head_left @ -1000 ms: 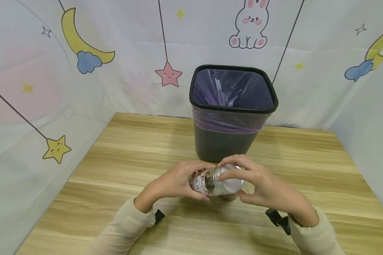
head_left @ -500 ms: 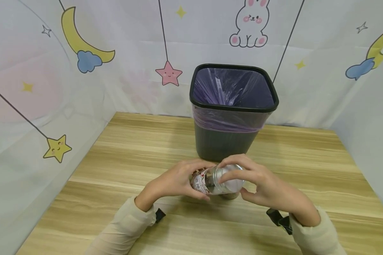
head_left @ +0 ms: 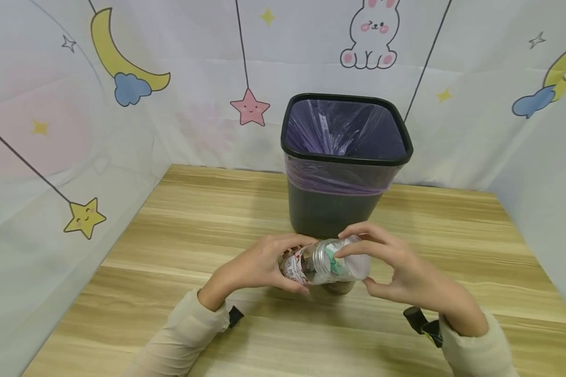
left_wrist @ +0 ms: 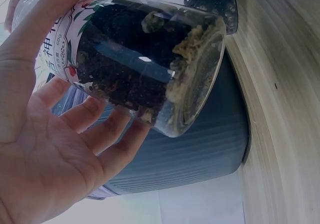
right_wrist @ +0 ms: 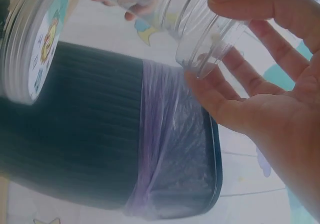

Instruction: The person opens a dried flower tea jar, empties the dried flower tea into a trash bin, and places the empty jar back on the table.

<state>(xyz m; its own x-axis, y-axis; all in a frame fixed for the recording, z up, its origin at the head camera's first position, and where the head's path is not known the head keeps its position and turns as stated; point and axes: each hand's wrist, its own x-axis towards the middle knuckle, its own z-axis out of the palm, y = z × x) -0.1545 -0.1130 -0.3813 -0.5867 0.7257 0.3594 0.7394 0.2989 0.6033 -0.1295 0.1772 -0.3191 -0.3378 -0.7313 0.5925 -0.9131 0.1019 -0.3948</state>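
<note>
Two-handed hold above the worktop (head_left: 193,220)

The left hand (head_left: 259,264) applies its grip round the body of the labelled jar (head_left: 293,268), which is tilted and raised, mouth toward the right hand (head_left: 407,269). The right hand's grip pinches the transparent lid (head_left: 358,266) at that mouth; whether lid and jar touch cannot be determined. A second jar (head_left: 340,287) stands just below. The bin (head_left: 330,212) stands behind, fitted with a purple liner (head_left: 337,182).
</note>
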